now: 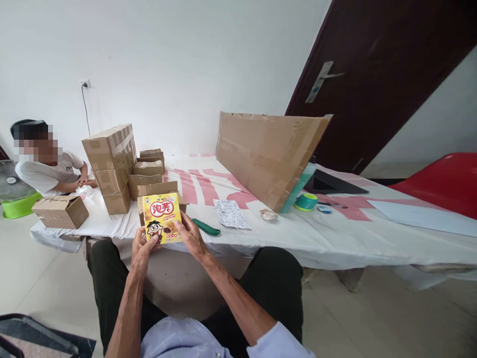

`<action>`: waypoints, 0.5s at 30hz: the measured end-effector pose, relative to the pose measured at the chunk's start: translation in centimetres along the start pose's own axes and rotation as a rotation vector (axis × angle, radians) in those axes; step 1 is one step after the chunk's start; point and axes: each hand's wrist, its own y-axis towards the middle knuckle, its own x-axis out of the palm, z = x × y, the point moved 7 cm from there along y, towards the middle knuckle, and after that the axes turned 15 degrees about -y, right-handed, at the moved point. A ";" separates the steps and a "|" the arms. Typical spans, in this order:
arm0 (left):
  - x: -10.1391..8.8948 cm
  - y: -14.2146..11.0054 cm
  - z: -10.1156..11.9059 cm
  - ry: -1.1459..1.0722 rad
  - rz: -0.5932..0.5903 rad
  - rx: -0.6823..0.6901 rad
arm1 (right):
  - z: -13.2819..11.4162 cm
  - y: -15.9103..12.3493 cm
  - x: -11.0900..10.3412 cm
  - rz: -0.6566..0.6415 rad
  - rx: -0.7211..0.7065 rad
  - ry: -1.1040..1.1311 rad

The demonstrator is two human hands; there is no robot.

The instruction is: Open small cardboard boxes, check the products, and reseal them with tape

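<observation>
Between my two hands is a yellow snack box [162, 216] with a cartoon face and red lettering, held upright at the table's front edge. My left hand [141, 248] grips its lower left side, thumb across the front. On the lower right side, my right hand [192, 236] is closed on it, thumb on the front. Directly behind the box stands an open cardboard carton [158, 188], partly hidden by it. A green-handled tool [206, 227], perhaps a folded knife, lies right of my right hand. Beyond it is a patterned paper sheet [231, 214].
Stacked taped cartons [112, 169] stand left, with smaller open cartons [148, 166] beside them. A large cardboard panel [268, 154] leans at the centre. Green tape [306, 201] and a clear wrapped item [269, 215] lie near it. A person [50, 169] leans on the table at far left.
</observation>
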 end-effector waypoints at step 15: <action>1.6 -1.1 1.2 -0.114 -0.198 0.043 | -1.2 -1.0 -0.3 -0.011 -0.092 0.055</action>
